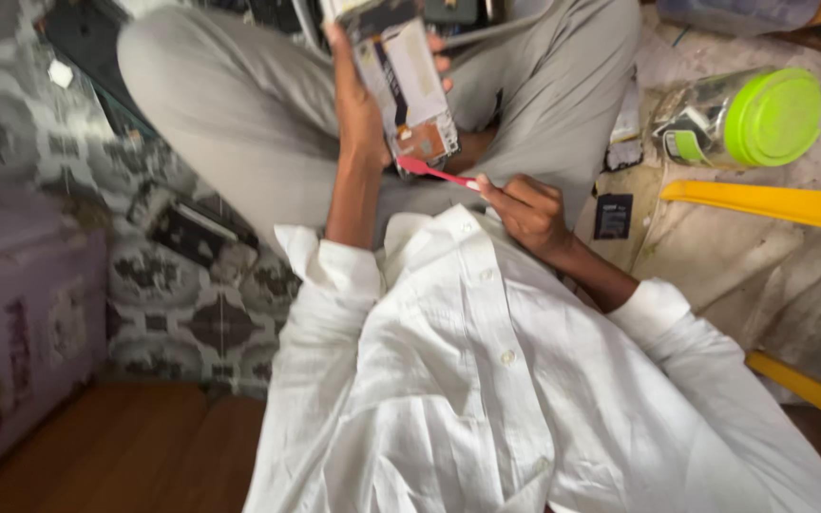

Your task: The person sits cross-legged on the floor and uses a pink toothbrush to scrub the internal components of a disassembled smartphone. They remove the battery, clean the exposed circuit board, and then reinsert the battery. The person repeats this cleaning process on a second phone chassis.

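- Upper centre of the frame: the left hand (361, 114) is wrapped around an opened smartphone with its back cover off and pale inner parts showing (401, 81), held upright over the lap, its long axis running top to bottom.
- Just below it, the right hand (525, 211) pinches a thin pink plastic pry tool (434, 173) in closed fingers.
- Tool lies nearly level, its tip touching the phone's lower edge, left of the right hand.
- Far right: a clear plastic jar with a lime-green lid (748, 116) lies on its side, beside a small black square part (613, 216).
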